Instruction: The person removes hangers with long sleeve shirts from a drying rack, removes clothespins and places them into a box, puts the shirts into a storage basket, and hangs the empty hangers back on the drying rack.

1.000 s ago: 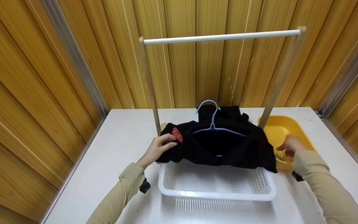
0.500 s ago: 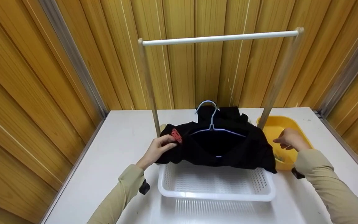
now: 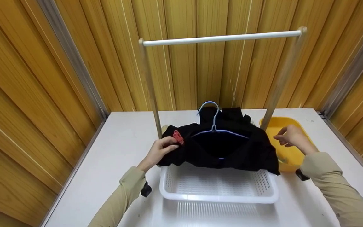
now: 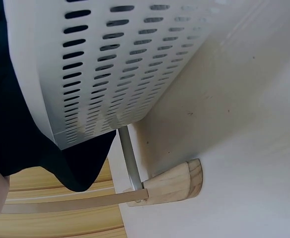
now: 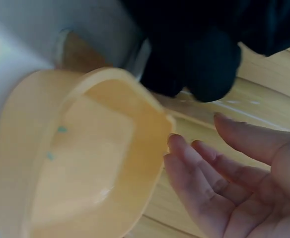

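Note:
A black garment [image 3: 197,154] is draped on a blue wire hanger [image 3: 214,121], lying over the back of a white basket. At its left shoulder sits a red clothespin [image 3: 178,137]. My left hand [image 3: 161,151] holds the cloth just beside that clothespin, thumb in front. In the left wrist view the garment [image 4: 16,119] hangs past the basket's side. My right hand [image 5: 244,183] is above the yellow basin [image 3: 287,123], fingers loosely bent and holding nothing. Small green things [image 3: 282,160] lie in the basin, too small to tell apart.
The white perforated basket [image 3: 219,199] stands on a white table [image 3: 131,132]. Behind it rises a wooden rack with a white crossbar [image 3: 222,38]. One wooden foot [image 4: 167,183] of the rack rests on the table. Wood-patterned walls enclose the back and sides.
My right hand has lifted from low in the yellow basin, upward and slightly away from me, still with nothing held. My left hand stays on the garment by the red clothespin.

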